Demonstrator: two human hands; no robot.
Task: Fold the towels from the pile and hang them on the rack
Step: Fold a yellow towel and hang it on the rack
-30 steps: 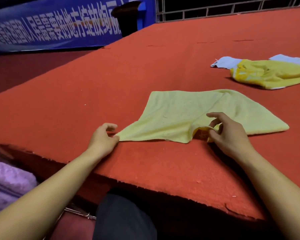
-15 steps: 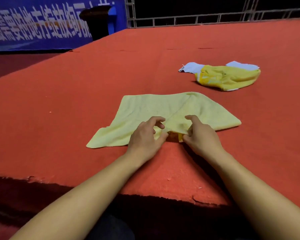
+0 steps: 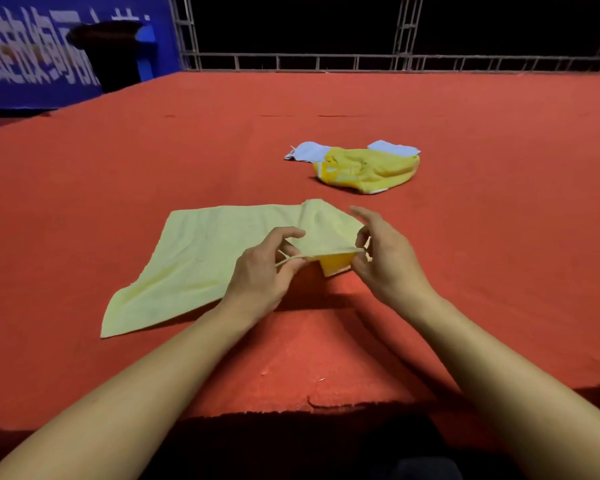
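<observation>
Two bare forearms are seen, with no sleeves, and no watch, ring or band is worn on the left hand or the right hand. Fingernails are kept short. Dark clothing is glimpsed at the bottom edge.

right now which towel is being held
The pale yellow towel, pinched at its near edge by both hands; the bright yellow and white ones lie untouched farther back.

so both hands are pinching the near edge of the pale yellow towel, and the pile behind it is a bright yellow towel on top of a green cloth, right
Not quite: the cloth under the bright yellow towel is pale blue-white, not green, as the head view shows. The rest holds: the left hand and right hand both pinch the near edge of the pale yellow towel, with the pile behind it.
</observation>
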